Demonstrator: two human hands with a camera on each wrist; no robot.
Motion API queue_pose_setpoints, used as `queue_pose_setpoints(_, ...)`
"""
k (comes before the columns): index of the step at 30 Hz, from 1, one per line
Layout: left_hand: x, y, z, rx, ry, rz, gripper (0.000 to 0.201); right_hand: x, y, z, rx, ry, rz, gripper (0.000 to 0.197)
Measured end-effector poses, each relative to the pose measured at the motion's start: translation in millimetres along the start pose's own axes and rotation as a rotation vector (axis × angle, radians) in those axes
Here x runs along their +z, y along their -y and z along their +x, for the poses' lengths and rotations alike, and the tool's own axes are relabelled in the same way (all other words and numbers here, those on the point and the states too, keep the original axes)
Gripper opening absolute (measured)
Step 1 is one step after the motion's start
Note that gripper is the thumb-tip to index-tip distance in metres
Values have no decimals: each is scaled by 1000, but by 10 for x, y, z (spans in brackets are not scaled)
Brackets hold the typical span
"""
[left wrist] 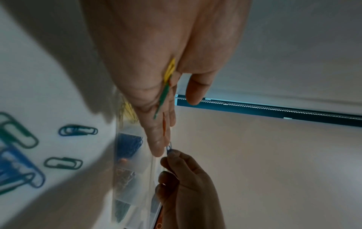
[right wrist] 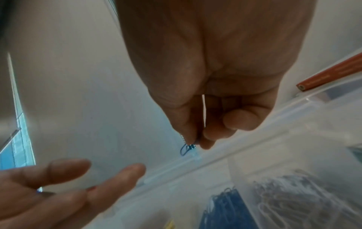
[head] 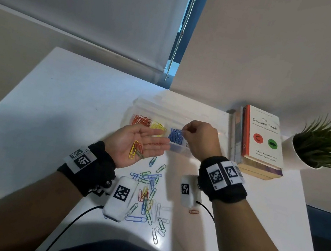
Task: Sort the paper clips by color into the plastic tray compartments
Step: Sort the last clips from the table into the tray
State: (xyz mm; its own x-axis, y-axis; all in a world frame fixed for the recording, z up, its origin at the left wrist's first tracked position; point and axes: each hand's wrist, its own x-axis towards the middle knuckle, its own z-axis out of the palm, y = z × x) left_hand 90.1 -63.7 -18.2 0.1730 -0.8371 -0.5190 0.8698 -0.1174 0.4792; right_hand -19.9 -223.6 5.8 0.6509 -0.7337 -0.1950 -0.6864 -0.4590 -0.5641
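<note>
My left hand lies palm up in front of the clear plastic tray, fingers straight. On its palm rest a yellow clip, a green clip and an orange one. My right hand hovers over the tray's blue compartment, and thumb and forefinger pinch a blue paper clip. The tray holds orange clips, yellow clips and blue clips in separate compartments. A compartment of white clips sits beside the blue one.
Several loose clips of mixed colours lie scattered on the white table near me, one orange clip apart to the right. A stack of books and a potted plant stand right of the tray.
</note>
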Motion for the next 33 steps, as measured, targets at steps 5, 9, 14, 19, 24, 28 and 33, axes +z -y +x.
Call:
queue_pose_setpoints(5,-26,2,21,14,0,24,42,40,240,-181,-200,61,78,12)
queue_pose_setpoints(9,-59,12,35,14,-3,-6,40,190,379,-306,-341,251,-65,12)
queue_pose_setpoints(14,-84,-14,-14,23,-6,-5,47,262,382,-325,-369,235,-118,12)
queue_pose_setpoints(19,-68,-18,-34,25,-11,1,45,293,401,-320,-377,236,-135,8)
queue_pose_setpoints(24,-98,-34,-81,57,5,2,44,286,428,-298,-342,246,-17,10)
queue_pose_setpoints(28,-246,-87,-184,82,-69,-21,47,301,563,-131,-295,169,103,16)
queue_pose_setpoints(33,-378,-149,-310,106,-111,-106,52,408,832,135,-266,147,18,9)
